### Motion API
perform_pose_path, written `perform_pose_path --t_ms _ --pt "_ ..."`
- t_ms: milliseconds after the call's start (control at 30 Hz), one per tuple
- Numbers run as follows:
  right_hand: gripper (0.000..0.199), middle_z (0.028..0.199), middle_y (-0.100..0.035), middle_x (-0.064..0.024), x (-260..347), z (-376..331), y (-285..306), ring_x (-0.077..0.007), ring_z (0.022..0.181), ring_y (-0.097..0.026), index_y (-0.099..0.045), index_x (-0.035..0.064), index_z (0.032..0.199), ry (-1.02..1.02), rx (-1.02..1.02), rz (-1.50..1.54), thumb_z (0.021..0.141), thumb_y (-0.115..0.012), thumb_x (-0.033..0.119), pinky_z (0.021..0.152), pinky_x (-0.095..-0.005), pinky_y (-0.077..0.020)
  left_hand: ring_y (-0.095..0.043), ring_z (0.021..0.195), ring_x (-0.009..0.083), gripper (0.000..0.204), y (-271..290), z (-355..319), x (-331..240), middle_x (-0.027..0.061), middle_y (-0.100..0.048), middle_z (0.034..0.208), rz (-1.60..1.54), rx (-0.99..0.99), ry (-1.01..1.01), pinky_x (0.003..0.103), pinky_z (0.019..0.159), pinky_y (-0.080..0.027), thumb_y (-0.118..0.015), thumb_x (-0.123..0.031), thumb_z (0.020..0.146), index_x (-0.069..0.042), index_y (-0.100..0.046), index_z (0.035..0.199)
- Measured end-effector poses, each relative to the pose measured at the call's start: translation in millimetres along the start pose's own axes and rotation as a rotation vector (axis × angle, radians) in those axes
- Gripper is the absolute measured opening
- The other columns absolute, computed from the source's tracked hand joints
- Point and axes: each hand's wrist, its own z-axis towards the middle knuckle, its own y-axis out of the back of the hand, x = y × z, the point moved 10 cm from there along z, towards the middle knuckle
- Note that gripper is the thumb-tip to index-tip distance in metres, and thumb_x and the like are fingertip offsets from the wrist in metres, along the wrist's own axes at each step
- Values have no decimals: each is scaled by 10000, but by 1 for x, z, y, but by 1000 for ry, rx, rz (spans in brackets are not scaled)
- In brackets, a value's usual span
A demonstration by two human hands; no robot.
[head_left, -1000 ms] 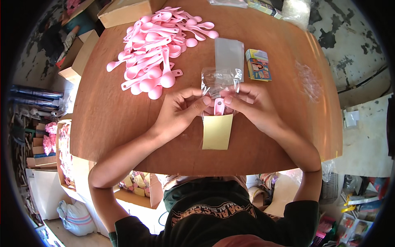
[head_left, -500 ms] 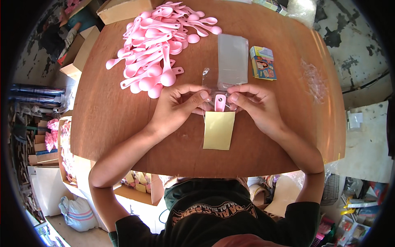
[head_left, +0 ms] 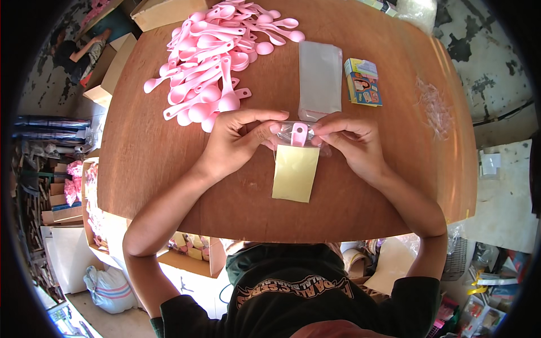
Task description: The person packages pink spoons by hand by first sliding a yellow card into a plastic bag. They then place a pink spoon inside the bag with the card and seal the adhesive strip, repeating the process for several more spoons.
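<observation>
Mid-table, with bare wood toward the near edge, the left hand (head_left: 236,141) and right hand (head_left: 352,141) each pinch one clear bag (head_left: 298,134) holding one pink spoon (head_left: 298,135) above one yellow card (head_left: 295,173).

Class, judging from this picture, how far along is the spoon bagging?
Done: no finished packs visible. In hand: left hand and right hand hold a clear bag with one pink spoon over a yellow card. Left: the spoon pile and empty bags.

Clear bag (head_left: 298,135) mostly under fingers (head_left: 265,132)
</observation>
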Motion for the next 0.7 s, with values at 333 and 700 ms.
perform_pose_path --t_ms 333,700 --pt "203 1039 -667 -116 8 0 -5 -149 948 -641 -693 -47 974 101 25 -48 880 -547 -151 838 -270 -513 -683 820 141 173 1 -2 -4 114 -711 1008 57 46 -73 269 738 -579 -559 27 953 17 -683 1072" --pt "166 1039 -654 -127 26 -5 -10 -143 909 -649 -695 -52 968 269 67 -253 874 -572 -111 781 -254 -525 -675 839 136 161 2 -3 -4 104 -705 1002 -42 54 -41 264 732 -563 -560 10 957 29 -668 1074"
